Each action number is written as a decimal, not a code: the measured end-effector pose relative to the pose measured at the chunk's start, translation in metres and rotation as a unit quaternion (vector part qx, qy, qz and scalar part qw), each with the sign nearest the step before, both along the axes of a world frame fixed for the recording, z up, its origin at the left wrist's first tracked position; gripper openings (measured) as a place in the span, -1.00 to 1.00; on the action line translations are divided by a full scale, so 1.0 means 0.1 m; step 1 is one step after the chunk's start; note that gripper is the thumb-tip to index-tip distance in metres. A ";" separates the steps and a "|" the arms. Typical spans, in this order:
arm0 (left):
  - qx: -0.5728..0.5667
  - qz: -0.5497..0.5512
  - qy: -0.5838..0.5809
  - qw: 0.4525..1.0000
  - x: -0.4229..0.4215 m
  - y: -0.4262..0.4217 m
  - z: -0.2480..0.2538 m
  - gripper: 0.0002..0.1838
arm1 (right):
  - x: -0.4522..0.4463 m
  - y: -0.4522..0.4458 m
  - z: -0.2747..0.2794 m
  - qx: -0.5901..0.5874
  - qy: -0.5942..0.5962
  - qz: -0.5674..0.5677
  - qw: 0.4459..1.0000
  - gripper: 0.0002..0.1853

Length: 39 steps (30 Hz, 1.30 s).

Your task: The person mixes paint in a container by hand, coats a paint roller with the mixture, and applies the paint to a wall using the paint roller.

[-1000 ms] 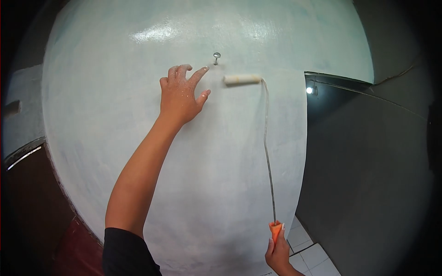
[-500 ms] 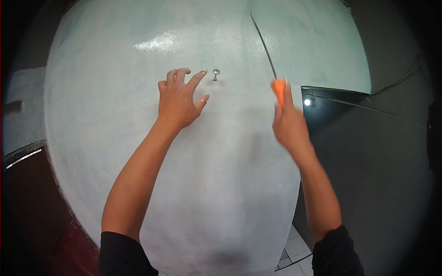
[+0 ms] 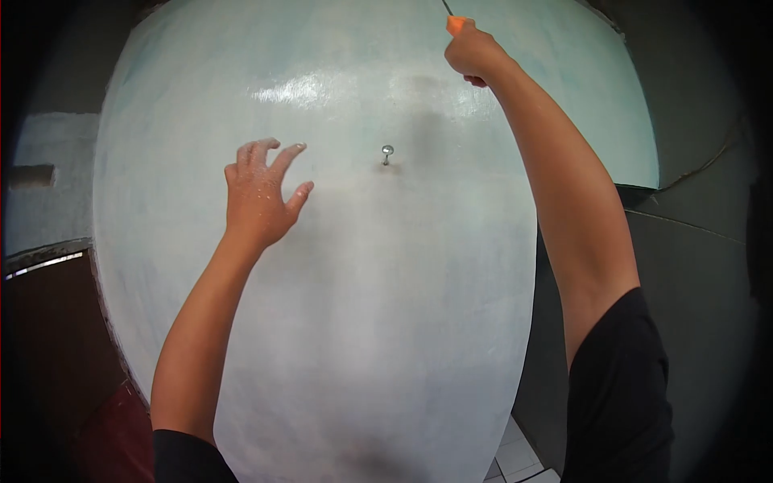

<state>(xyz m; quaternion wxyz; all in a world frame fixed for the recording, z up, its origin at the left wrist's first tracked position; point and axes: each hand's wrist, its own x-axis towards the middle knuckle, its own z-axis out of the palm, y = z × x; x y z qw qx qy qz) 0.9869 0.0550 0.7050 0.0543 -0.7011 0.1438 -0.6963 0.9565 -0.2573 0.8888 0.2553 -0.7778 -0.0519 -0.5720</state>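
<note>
My right hand (image 3: 475, 55) is raised high against the wall and closed around the orange handle of a tool (image 3: 457, 25). A thin dark metal shaft runs up from this handle, and its far end is cut off by the top of the view. A shiny metal peg with a round head, like a nail or screw (image 3: 387, 150), sticks out from the pale wall (image 3: 378, 274) between my hands. To its left, my left hand (image 3: 262, 193) has its fingers spread and curved, holding nothing. White dust marks its back and fingers; whether it touches the wall I cannot tell.
A dark grey wall (image 3: 692, 266) lies on the right, with a cable (image 3: 700, 171) running along it. At the lower left are a brown panel (image 3: 56, 322) and a dark red surface (image 3: 121, 435). White tiles (image 3: 515, 455) show at the bottom right.
My right hand has swung up and slightly left with the orange-handled tool, most of its shaft leaving the view. My left hand has moved left and down, farther from the round-headed peg.
</note>
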 end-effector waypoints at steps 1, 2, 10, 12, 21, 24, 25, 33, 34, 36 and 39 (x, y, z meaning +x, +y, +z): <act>-0.007 0.004 -0.006 1.000 0.00 0.06 -0.02 -0.40 | -0.03 -0.01 -0.18 -0.009 0.008 0.009 1.000 -0.14; -0.015 0.004 -0.012 1.000 0.02 0.11 -0.03 -0.41 | -0.06 -0.02 -0.35 -0.020 0.015 0.014 1.000 -0.15; -0.029 -0.034 0.004 0.999 0.22 0.30 -0.01 -0.44 | 0.06 -0.08 -2.72 -0.038 -0.004 -0.019 0.999 -0.23; -0.001 -0.058 0.013 0.998 0.24 0.29 0.00 -0.44 | -0.25 0.04 -3.42 0.008 0.038 0.016 0.999 -0.26; 0.082 -0.130 -0.017 0.988 0.40 0.36 0.08 -0.45 | -0.90 0.24 -4.69 0.001 -0.056 -0.082 0.995 -0.43; 0.071 -0.146 -0.011 0.987 0.47 0.35 0.06 -0.45 | -0.85 0.16 -4.25 -0.036 -0.104 -0.081 0.991 -0.52; 0.070 -0.148 -0.015 0.986 0.48 0.35 0.07 -0.45 | -0.84 0.16 -4.01 -0.007 -0.111 -0.072 0.991 -0.60; 0.064 -0.154 -0.028 0.986 0.55 0.47 0.12 -0.45 | -0.59 -0.12 -1.73 -0.103 -0.190 -0.178 0.960 -0.59; 0.062 -0.153 -0.030 0.986 0.55 0.47 0.14 -0.45 | -0.57 -0.09 -1.43 -0.076 -0.169 -0.181 0.966 -0.58; 0.066 -0.141 -0.038 0.987 0.55 0.48 0.16 -0.45 | -0.60 0.16 -0.97 -0.022 -0.112 -0.177 0.978 -0.57; 0.054 -0.145 -0.051 0.987 0.47 0.49 0.20 -0.45 | -0.44 0.25 -0.35 -0.002 -0.082 -0.165 0.983 -0.58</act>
